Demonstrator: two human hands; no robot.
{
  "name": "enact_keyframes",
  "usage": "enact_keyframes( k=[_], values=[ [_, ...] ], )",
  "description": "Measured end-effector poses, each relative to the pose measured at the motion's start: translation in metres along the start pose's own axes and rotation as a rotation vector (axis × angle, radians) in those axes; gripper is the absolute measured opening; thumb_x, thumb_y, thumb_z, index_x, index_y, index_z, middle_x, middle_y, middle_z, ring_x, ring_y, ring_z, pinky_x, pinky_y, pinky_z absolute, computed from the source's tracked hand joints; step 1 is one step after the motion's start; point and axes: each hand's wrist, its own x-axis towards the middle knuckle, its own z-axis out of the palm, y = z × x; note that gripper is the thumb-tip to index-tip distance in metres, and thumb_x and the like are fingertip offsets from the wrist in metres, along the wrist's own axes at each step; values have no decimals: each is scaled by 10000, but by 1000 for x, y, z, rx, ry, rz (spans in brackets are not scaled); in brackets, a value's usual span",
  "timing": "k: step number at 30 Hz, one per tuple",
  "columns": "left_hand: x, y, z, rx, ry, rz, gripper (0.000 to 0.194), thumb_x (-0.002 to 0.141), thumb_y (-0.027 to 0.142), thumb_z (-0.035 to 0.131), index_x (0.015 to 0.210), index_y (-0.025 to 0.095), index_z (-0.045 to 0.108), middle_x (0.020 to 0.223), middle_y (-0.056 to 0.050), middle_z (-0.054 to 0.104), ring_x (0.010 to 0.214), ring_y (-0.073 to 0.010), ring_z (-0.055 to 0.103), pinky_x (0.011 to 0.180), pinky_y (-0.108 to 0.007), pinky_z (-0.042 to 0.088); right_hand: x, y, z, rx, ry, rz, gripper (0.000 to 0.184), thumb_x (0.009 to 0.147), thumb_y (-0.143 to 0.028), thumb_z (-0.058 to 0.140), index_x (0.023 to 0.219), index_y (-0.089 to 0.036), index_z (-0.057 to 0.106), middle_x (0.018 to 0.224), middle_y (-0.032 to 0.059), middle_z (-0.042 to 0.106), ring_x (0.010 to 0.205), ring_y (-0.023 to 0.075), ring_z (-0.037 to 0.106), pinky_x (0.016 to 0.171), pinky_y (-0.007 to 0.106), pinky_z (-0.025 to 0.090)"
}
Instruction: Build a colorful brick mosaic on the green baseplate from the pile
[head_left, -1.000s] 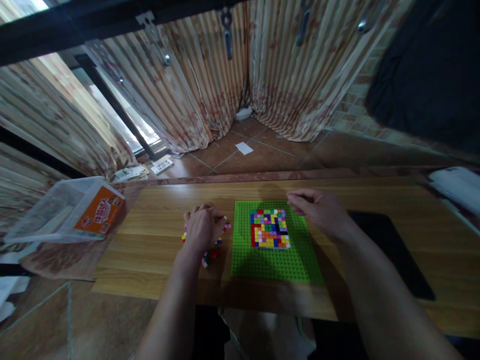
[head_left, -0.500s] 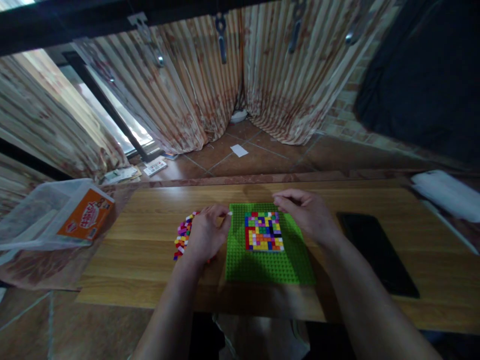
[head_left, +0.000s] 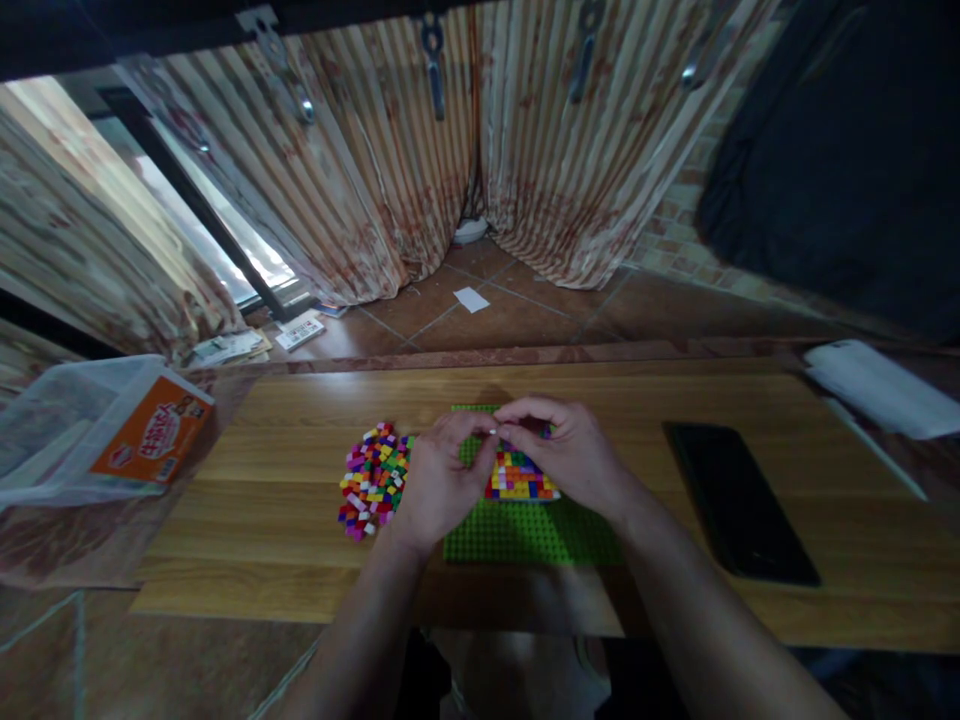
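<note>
Your left hand [head_left: 446, 478] and right hand [head_left: 568, 450] meet with fingertips pinched on a tiny white brick [head_left: 493, 432] above a green baseplate [head_left: 525, 538], its multicoloured brick patch [head_left: 523, 484] already assembled, while loose bricks [head_left: 373, 482] lie unplaced on the worktop [head_left: 247, 510], left.

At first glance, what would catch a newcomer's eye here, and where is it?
The bright pile of bricks draws the eye first, on the table left of the green board. Over that board, the left hand and right hand meet at a tiny white brick. An orange label stands out on the clear box at far left.
</note>
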Motion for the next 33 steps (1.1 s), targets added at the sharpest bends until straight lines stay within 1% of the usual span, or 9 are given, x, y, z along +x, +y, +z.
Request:
enact_keyframes(
  k=[7,12,14,16,19,21,23,28,33],
  values=[
    [0,5,7,-97,75,-3,84,856,161,616,900,214,664,834,11,705,783,-126,661,737,-241,515,-1,0,-8,-29,19,44,102,837,-217,628,810,-217,727,784,-24,732,718,118,645,673,239,460],
    [-1,5,10,-79,103,-17,99,853,151,608,911,218,652,831,14,693,781,-131,652,736,-252,512,-2,2,-11,-46,-11,47,105,830,-207,623,803,-220,723,787,-23,732,724,124,646,689,250,466],
    [-1,5,12,-37,102,-3,123,844,137,607,933,217,636,858,6,693,813,-142,652,762,-272,513,-1,3,-14,-31,5,41,98,824,-218,630,798,-220,724,788,-17,734,725,130,651,692,258,475],
    [0,6,14,21,86,30,174,834,124,605,982,215,614,873,0,693,839,-155,648,807,-305,511,0,7,-19,-2,83,48,80,808,-240,649,791,-217,724,777,-7,734,718,140,655,687,269,486],
    [3,7,18,95,34,95,242,829,117,599,1051,212,576,852,4,699,852,-170,643,887,-363,488,5,16,-30,55,281,71,74,767,-276,688,770,-212,723,756,9,733,708,156,654,682,290,496],
    [4,8,21,132,-9,117,288,820,109,604,1083,216,559,856,8,709,875,-181,647,942,-398,458,7,23,-35,88,389,90,80,741,-289,707,753,-211,722,750,13,733,702,159,650,684,299,498],
    [6,8,24,163,-51,120,333,806,98,614,1107,224,548,878,12,721,897,-190,652,990,-422,419,9,27,-37,104,433,113,89,724,-294,716,747,-208,724,749,14,735,698,158,648,689,302,497],
    [11,8,31,208,-123,131,333,803,94,616,1102,229,554,874,17,733,889,-200,649,1023,-446,368,7,27,-34,85,379,163,115,734,-303,704,767,-196,731,755,26,744,708,164,656,697,304,502],
    [14,10,33,236,-151,116,316,818,125,630,1107,235,566,880,9,736,909,-213,639,1034,-448,352,5,23,-34,40,348,191,146,733,-329,694,780,-197,734,775,35,753,720,177,669,700,315,509]
  ],
)
